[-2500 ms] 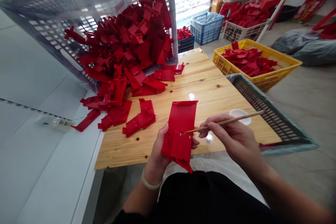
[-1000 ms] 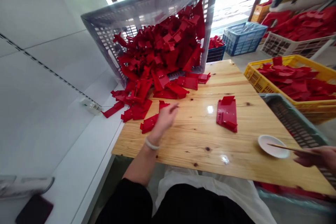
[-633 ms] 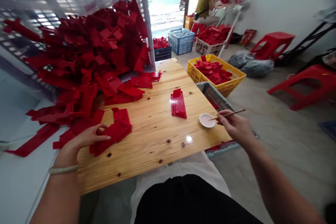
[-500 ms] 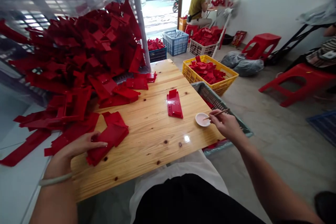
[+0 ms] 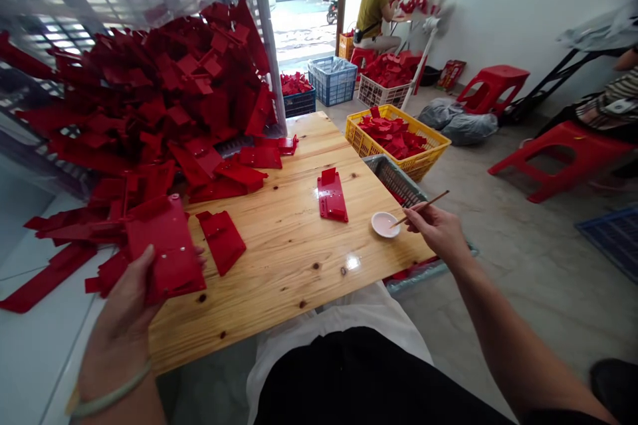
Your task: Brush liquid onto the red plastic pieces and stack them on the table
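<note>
My left hand (image 5: 132, 299) grips a flat red plastic part (image 5: 167, 249) with small silvery dots, raised above the table's left side. Just right of it, another red piece (image 5: 222, 242) lies on the wooden table (image 5: 279, 265). Pinched in my right hand (image 5: 438, 232) is a thin wooden stick (image 5: 423, 204), its lower end over the rim of a small white dish (image 5: 385, 225) that holds pale liquid. A separate red part (image 5: 332, 196) with an upright flap rests mid-table, left of the dish.
A tilted crate (image 5: 272, 46) spills a heap of red parts (image 5: 174, 93) onto the table's left side. Past the right edge stand a green-grey crate (image 5: 399, 179) and a yellow crate (image 5: 423, 163). A person (image 5: 373, 6) sits farther back; red stools (image 5: 563, 146) stand right.
My left hand has lifted a red part off the table and tilted it up, leaving another piece behind. My right hand has moved slightly right, the stick now steeper.
</note>
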A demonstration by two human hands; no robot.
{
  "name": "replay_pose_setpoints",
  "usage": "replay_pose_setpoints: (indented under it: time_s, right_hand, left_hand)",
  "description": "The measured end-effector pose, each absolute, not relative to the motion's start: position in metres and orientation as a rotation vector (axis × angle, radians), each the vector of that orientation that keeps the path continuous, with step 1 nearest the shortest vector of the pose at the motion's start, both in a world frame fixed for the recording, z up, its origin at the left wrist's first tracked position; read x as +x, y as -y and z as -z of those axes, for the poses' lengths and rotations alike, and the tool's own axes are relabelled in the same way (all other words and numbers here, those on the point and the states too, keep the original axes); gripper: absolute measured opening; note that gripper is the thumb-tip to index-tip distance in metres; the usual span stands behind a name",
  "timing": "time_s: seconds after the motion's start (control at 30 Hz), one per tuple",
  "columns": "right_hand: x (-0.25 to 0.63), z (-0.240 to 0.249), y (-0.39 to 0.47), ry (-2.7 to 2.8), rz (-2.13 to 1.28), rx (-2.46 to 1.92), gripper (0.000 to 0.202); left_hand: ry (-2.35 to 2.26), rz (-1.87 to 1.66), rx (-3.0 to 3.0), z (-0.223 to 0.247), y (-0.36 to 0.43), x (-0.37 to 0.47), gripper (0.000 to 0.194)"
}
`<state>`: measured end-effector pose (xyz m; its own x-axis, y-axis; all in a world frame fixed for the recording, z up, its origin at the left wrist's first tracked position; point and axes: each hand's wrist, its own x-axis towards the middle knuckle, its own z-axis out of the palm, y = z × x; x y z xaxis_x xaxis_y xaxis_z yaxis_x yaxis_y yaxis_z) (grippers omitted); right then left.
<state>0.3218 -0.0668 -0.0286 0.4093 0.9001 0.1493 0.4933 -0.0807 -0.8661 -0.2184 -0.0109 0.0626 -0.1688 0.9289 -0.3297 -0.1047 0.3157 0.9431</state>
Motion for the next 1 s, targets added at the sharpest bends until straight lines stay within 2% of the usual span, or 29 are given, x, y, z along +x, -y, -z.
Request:
replay_pose_setpoints:
  time_s: [0.13,0.33,0.47,0.57,0.63,0.77,0.87,1.0]
  right_hand:
    - [0.326,0.025,0.068,1.269,-0.537,-1.771,0.054]
    - [0.324,0.017,0.070,1.290,-0.506,-1.795,0.050]
    - [0.321,0.011,0.071,1.261,-0.516,-1.746,0.049]
    - [0.308,-0.002,0.077,1.183,-0.503,-1.670,0.049]
    - [0.288,-0.018,0.084,1.109,-0.483,-1.605,0.043]
    - [0.230,-0.059,0.105,1.004,-0.484,-1.394,0.018]
    - [0.193,-0.078,0.113,1.207,-0.519,-1.212,0.008]
    - [0.175,-0.078,0.109,1.493,-0.543,-1.044,0.015]
  left_hand:
    - [-1.188,-1.046,0.726,-0.050,0.015,-0.149,0.058]
    - [-0.972,-0.867,0.627,-0.035,0.027,-0.084,0.064]
    - [-0.873,-0.843,0.621,-0.037,0.035,-0.066,0.064]
    - [-0.866,-0.840,0.642,-0.037,0.044,-0.058,0.072]
    - [-0.893,-0.847,0.680,-0.035,0.051,-0.055,0.079]
    - [-0.960,-0.866,0.761,-0.033,0.067,-0.048,0.094]
    - [-0.994,-0.903,0.790,-0.034,0.078,-0.044,0.088]
    - [-0.996,-0.929,0.820,-0.037,0.085,-0.043,0.074]
